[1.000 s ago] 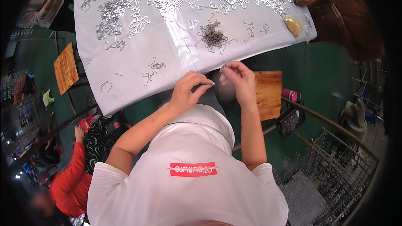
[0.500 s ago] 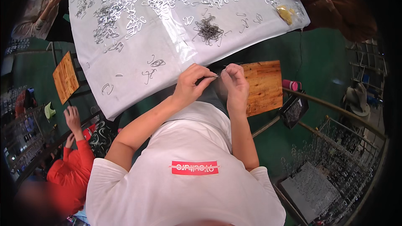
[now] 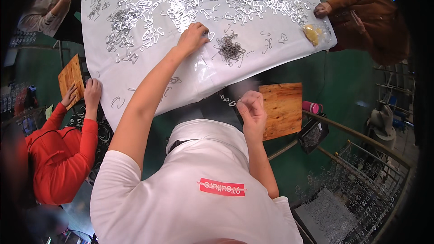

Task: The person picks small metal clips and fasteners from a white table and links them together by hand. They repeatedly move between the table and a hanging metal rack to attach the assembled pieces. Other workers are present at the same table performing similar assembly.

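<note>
A table under a white glossy sheet (image 3: 199, 79) is strewn with several shiny bent metal hooks (image 3: 149, 18). My left hand (image 3: 192, 37) is stretched far out onto it, fingers curled down among loose hooks, just left of a small dark heap of wire pieces (image 3: 230, 49). Whether it holds one is not clear. My right hand (image 3: 251, 108) stays close to my chest at the table's near edge. It pinches a short chain of linked metal pieces (image 3: 226, 98) that hangs to its left.
A wooden board (image 3: 282, 108) lies right of my right hand, with a pink bottle (image 3: 311, 106) and a black box of metal bits (image 3: 312, 135) beyond. A person in red (image 3: 58, 149) sits left, another in brown (image 3: 361, 18) upper right. A wire rack (image 3: 352, 190) stands lower right.
Both hands were together at the table edge. My left hand has since left the right one and reached forward onto the sheet; the right hand stayed near my chest.
</note>
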Available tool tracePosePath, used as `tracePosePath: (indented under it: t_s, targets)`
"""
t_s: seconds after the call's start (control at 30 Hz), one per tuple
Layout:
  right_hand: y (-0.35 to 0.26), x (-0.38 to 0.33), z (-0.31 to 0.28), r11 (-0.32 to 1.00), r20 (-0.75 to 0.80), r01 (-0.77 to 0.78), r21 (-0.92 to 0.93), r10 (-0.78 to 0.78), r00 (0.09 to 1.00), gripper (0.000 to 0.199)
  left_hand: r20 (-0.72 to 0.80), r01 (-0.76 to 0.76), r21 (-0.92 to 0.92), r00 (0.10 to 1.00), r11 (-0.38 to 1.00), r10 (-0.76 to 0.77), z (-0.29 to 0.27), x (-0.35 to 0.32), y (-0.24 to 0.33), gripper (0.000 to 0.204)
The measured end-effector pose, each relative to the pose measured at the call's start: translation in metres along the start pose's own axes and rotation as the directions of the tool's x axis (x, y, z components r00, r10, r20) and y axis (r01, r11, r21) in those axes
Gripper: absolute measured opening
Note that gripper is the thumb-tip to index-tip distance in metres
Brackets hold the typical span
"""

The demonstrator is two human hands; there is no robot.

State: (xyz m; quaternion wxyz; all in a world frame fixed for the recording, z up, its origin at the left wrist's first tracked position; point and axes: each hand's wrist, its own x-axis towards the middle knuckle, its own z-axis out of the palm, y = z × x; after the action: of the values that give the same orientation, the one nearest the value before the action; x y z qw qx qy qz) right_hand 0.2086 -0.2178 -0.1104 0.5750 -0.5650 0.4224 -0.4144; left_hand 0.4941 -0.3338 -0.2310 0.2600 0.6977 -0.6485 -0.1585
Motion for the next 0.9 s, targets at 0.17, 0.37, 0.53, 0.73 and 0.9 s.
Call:
tracePosePath:
  t_s: [0.17,0.37,0.53,0.73,0.9]
  targets:
    - [0.004,-0.001,0.0,1.0,-0.029,0.001,0.01,-0.001,1.0,0.009,0.169,0.044,0.056,0.984,0.997,-0.053,-0.006,0.007,0.0,0.019]
    - [0.005,-0.002,-0.002,1.0,-0.047,-0.008,0.021,0.009,0.999,0.009,0.166,-0.098,-0.053,0.98,0.994,0.106,-0.015,-0.001,-0.011,0.015]
    - [0.007,-0.004,-0.001,1.0,-0.06,0.008,-0.027,-0.01,0.998,0.009,0.213,0.004,0.047,0.977,0.999,-0.014,-0.018,-0.007,-0.006,0.015]
    - [0.009,-0.003,-0.005,0.986,-0.063,0.078,-0.146,-0.088,0.994,0.007,0.016,0.144,-0.438,0.988,0.887,-0.153,-0.027,-0.048,0.063,0.015]
    - [0.008,0.001,-0.005,0.98,-0.099,0.098,-0.175,-0.116,0.988,0.007,0.163,0.253,-0.825,0.962,0.504,-0.217,-0.039,-0.103,0.154,0.013]
